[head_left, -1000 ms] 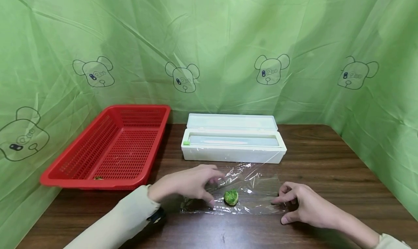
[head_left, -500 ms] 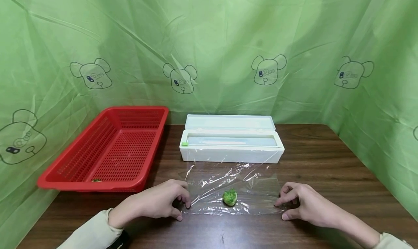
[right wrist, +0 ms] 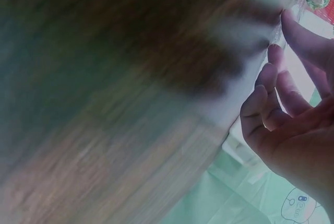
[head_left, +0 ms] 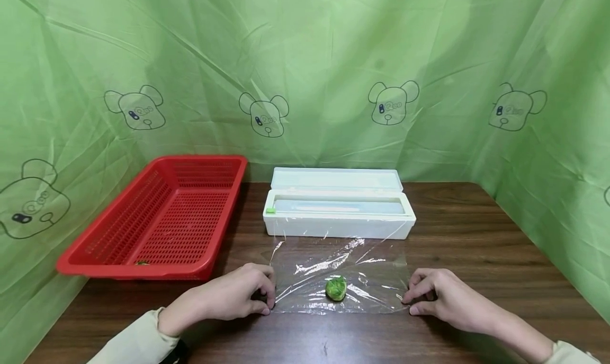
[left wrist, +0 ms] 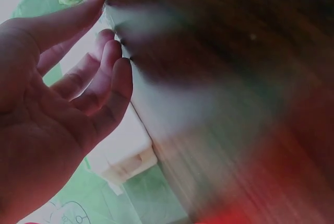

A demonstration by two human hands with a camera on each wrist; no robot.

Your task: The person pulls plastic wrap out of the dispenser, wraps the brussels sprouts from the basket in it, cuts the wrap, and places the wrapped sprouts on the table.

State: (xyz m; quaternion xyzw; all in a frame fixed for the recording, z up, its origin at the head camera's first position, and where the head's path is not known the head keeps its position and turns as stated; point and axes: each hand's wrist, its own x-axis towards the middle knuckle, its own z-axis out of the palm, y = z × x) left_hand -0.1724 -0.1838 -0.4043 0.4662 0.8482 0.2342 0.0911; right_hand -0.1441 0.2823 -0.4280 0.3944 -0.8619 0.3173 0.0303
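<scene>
Plastic wrap (head_left: 381, 287) lies on the table (head_left: 457, 221), running back to the white box (head_left: 276, 226). Left hand (head_left: 240, 292) and right hand (head_left: 438, 298) pinch its near corners, apparently to keep it taut. One green vegetable (head_left: 335, 289) rests on it midway between them, presumably for even margins.

My arms (head_left: 140, 338) reach in from the near left and near right. My left hand (head_left: 236, 294) and my right hand (head_left: 442, 298) sit well apart, fingers bent, each thumb pinching toward its forefinger.
</scene>
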